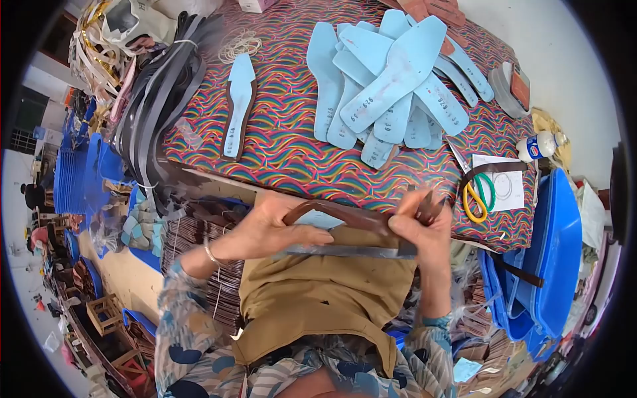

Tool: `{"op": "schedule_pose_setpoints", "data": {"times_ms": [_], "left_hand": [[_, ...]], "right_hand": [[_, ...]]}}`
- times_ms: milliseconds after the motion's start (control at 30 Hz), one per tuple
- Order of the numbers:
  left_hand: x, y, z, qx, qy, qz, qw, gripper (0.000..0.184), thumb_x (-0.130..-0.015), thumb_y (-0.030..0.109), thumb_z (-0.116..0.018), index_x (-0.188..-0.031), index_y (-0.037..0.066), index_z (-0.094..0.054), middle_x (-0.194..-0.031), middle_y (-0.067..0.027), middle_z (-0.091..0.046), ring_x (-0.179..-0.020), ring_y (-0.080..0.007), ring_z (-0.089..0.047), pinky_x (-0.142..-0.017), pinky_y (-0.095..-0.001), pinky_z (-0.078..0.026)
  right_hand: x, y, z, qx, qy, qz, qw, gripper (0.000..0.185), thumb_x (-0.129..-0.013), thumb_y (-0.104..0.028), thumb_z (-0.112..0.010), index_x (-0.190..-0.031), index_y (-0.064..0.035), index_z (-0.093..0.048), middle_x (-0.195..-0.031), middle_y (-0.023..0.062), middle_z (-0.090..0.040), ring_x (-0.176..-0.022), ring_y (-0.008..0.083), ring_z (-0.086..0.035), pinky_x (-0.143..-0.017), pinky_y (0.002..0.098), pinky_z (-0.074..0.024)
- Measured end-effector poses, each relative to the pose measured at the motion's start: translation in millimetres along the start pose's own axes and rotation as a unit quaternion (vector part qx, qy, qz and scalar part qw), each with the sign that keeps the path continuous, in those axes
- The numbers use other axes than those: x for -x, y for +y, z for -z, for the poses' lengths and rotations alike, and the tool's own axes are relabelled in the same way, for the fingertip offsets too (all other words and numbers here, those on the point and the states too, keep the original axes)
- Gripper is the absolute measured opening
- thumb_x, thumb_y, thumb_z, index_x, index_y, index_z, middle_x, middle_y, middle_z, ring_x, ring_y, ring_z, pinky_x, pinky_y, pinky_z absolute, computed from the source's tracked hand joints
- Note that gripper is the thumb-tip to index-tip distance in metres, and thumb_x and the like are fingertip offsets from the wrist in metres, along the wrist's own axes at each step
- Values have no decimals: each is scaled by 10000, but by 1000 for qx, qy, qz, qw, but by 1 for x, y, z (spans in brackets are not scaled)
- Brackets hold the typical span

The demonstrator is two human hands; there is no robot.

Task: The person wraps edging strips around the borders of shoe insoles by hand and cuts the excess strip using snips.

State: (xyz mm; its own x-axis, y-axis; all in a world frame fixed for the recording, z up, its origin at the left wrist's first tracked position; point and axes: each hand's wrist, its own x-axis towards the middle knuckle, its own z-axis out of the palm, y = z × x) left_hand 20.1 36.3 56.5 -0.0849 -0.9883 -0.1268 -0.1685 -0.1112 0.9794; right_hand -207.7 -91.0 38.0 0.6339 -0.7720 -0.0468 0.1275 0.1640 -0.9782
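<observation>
Close to my lap, at the table's near edge, my left hand (269,229) pinches a light blue insole (318,219) with a brown strip (361,217) along its edge. The fingers of my right hand (424,219) are closed on the strip at the other end, slightly blurred. A dark flat band (352,251) lies across my lap just below. On the table, one blue insole with brown edging (240,109) lies left of a loose pile of plain blue insoles (398,73) stamped with numbers.
Scissors (476,205) with yellow and green handles lie on the right beside a paper sheet (507,189) and a white bottle (539,146). Dark strips (159,86) hang over the left edge. Blue bins (557,245) stand at right; stacked brown pieces (189,245) sit below left.
</observation>
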Motion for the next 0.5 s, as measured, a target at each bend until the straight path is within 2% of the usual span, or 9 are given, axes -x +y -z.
{"op": "schedule_pose_setpoints", "data": {"times_ms": [33,67,100,167,200,300,333,500], "left_hand": [[0,-1,-6,146,36,41,988,303,-856,170,-725,-1071,-31,-652,-736,-70,-665,-664,-73,-611,-583,-241,-488],[0,-2,-7,164,34,38,985,270,-865,131,-709,-1061,-42,-640,-808,-48,-679,-687,-99,-627,-627,-247,-523],[-2,-2,-10,162,32,39,986,270,-865,131,-709,-1061,-42,-640,-808,-48,-679,-687,-99,-627,-627,-247,-523],[-8,0,-19,272,104,-18,957,258,-861,97,-700,-1067,-42,-630,-861,-92,-685,-679,-139,-640,-638,-278,-534],[-12,1,-23,271,104,-19,957,258,-861,97,-700,-1067,-42,-630,-861,-92,-685,-679,-139,-640,-638,-278,-534],[-22,5,-33,300,219,-17,928,420,-842,211,-699,-1138,-59,-575,-945,-169,-684,-872,-269,-679,-879,-394,-530],[-26,4,-33,349,200,-14,916,466,-877,202,-664,-1228,-64,-513,-1021,-195,-673,-949,-306,-674,-912,-431,-524],[-30,-1,-30,359,202,-20,911,386,-937,206,-593,-1198,-66,-512,-997,-199,-675,-950,-328,-675,-881,-445,-544]], "right_hand": [[6,7,-12,-6,40,29,999,172,-759,-70,-754,-807,-39,-592,-696,-21,-562,-601,52,-488,-550,209,-361],[11,15,-17,-75,20,34,996,131,-814,-17,-728,-880,-3,-615,-770,13,-634,-655,39,-530,-577,196,-401],[15,20,-25,-77,22,35,996,131,-814,-17,-728,-880,-3,-615,-770,13,-634,-655,39,-530,-577,196,-401],[19,26,-43,-102,88,34,990,122,-818,11,-713,-897,9,-620,-793,23,-644,-677,49,-553,-606,198,-430],[20,30,-51,-121,86,46,988,83,-843,29,-682,-905,15,-628,-794,28,-642,-686,49,-551,-612,204,-438],[14,34,-70,-119,97,69,986,41,-858,40,-661,-880,18,-634,-799,24,-645,-689,39,-541,-618,196,-438],[9,42,-72,-53,89,98,990,35,-862,33,-663,-890,20,-648,-805,10,-649,-680,25,-521,-610,191,-431],[-3,47,-65,-39,54,116,991,50,-850,27,-677,-900,30,-671,-776,-1,-641,-659,21,-504,-571,195,-403]]}}
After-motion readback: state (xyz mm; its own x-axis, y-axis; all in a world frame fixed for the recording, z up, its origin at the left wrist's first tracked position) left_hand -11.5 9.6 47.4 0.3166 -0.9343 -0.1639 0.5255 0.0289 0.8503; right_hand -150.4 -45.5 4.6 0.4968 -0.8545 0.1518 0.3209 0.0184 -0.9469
